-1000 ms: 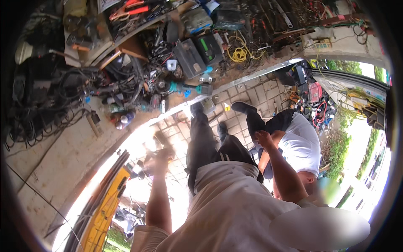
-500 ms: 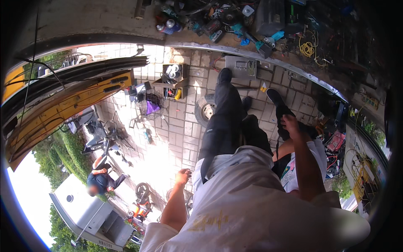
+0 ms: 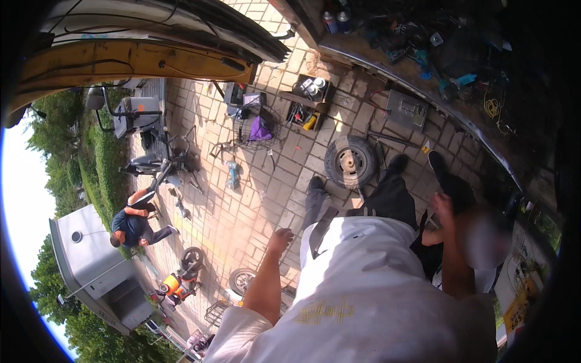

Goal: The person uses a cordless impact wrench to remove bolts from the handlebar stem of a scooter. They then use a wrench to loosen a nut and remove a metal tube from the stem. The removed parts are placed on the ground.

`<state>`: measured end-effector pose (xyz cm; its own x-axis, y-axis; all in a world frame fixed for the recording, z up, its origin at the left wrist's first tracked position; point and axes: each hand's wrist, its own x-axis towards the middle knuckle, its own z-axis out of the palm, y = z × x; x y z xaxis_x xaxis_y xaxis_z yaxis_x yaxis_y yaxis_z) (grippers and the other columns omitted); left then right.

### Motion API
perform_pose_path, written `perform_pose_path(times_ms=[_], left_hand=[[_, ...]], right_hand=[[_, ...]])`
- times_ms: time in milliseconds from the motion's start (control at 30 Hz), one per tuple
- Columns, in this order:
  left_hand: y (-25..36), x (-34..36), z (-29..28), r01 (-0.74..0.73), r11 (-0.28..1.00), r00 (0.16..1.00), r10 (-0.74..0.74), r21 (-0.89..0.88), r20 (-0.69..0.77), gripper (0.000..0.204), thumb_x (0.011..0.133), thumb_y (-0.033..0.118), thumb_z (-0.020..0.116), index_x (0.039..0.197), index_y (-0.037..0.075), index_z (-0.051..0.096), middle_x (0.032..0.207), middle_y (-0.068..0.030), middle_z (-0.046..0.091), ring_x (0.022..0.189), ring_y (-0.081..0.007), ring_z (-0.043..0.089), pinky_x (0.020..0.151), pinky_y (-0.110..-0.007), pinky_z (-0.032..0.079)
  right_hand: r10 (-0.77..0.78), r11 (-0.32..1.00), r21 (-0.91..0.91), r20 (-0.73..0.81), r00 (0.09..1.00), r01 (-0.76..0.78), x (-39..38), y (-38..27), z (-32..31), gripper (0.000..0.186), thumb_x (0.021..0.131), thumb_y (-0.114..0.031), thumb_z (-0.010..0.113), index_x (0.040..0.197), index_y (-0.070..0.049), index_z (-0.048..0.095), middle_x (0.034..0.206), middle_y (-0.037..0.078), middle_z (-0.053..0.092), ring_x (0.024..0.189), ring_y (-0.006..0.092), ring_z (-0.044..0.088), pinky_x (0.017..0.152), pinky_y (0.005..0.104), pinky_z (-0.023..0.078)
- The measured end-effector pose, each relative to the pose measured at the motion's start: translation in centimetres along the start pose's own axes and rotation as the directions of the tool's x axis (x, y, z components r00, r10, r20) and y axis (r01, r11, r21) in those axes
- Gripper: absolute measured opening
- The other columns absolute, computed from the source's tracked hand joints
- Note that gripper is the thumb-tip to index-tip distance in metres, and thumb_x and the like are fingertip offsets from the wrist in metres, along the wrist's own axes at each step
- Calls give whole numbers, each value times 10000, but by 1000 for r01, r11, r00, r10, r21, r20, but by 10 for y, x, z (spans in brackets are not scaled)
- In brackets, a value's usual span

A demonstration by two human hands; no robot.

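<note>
My left hand (image 3: 280, 241) hangs beside my white shirt over the brick paving, its fingers loosely bent and nothing in them. On the other side, my right hand (image 3: 443, 209) is held out before a second person in a white top and dark trousers, partly hidden by my arm. The right fingers look slightly spread, and I see no object in them. A wheel with a tyre (image 3: 370, 158) lies flat on the bricks ahead of my feet. Just beyond it is a grey metal case (image 3: 407, 111), with a dark bar (image 3: 393, 139) on the ground close by.
An open toolbox (image 3: 327, 103) holds hand tools and white cans. Left of it stands a wire basket (image 3: 247, 134) with a purple cloth (image 3: 260, 128). A teal power tool (image 3: 232, 174) lies on the paving. Another person (image 3: 136, 221) sits far left near parked scooters. A cluttered bench (image 3: 387, 63) runs along the upper right.
My view has swung and my body has shifted, so the wheel now shows in full and the bench sits farther right. Both hands remain without any object.
</note>
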<state>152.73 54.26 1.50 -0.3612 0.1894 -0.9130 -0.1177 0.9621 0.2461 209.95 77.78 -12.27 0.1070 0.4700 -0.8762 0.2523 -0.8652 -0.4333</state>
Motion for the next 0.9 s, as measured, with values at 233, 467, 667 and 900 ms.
perform_pose_path(times_ms=[233,467,667,900], left_hand=[[-120,73,-130,76,974,997,-68,-215,43,289,947,175,529,1192,27,564,973,-85,676,830,-171,637,697,-317,493],[-163,102,-219,99,991,994,-95,-93,46,288,896,181,555,1129,13,581,905,-87,663,736,-139,612,564,-257,439],[-136,119,-211,-65,998,980,65,-6,189,289,957,205,519,1201,55,554,1015,-79,669,889,-189,635,763,-335,489],[-122,115,-217,-178,978,968,156,105,195,290,955,201,524,1186,30,560,997,-84,665,837,-181,631,726,-324,490]], right_hand=[[134,974,-166,-120,984,-153,-118,83,106,195,949,-257,547,932,-64,570,787,23,553,639,121,493,545,354,391],[35,998,-50,-256,966,-49,-230,116,183,218,918,-251,589,918,-36,630,775,11,601,661,125,589,535,307,418],[72,997,52,-278,958,-60,-277,178,222,222,924,-253,577,892,-43,639,757,-5,605,653,101,580,523,284,410],[78,986,152,-97,992,-63,-294,236,268,204,893,-182,548,768,-29,599,649,-7,543,599,94,521,512,242,401]])
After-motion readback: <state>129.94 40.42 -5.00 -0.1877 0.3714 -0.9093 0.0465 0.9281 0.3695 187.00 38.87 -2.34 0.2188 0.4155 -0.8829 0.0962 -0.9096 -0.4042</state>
